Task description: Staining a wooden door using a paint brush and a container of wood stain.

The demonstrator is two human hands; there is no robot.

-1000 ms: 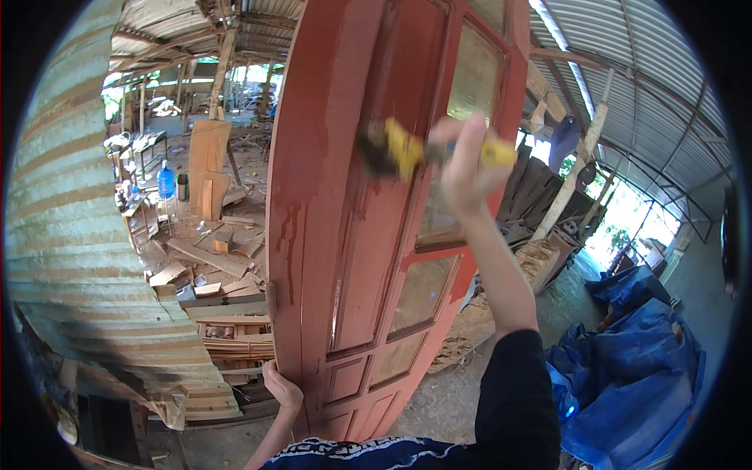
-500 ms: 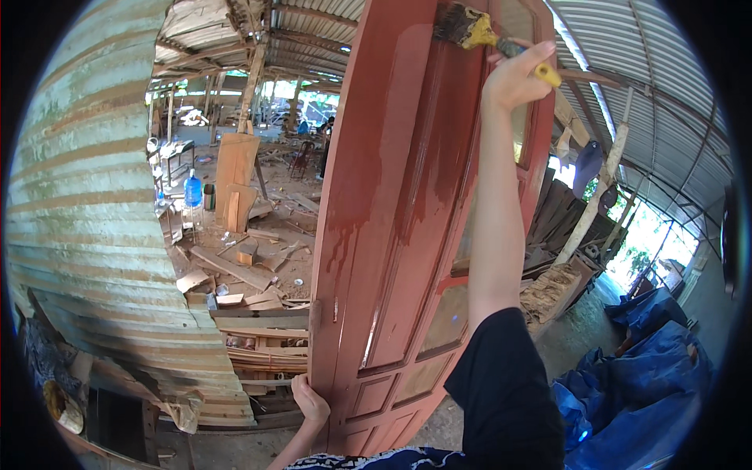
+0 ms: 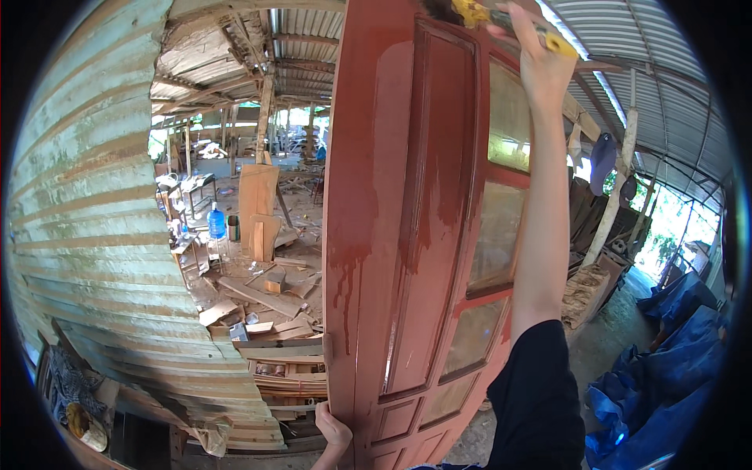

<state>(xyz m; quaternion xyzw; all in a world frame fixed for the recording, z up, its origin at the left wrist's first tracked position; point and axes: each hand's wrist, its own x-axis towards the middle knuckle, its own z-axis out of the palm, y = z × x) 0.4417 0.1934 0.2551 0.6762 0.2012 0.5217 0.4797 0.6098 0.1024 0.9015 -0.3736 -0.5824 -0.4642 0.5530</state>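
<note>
We curl our right hand (image 3: 540,61)'s fingers round the yellow-handled paintbrush (image 3: 471,12), high on the red door (image 3: 388,164); our left hand (image 3: 334,428) bends against the door's left edge, though how firmly we cannot tell; floor (image 3: 607,325) runs between door and blue tarp (image 3: 677,368).

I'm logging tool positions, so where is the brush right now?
In the head view, the brush is at the top edge, right of centre, in the right hand, its bristles over the red-brown door, above the tall panel.
</note>
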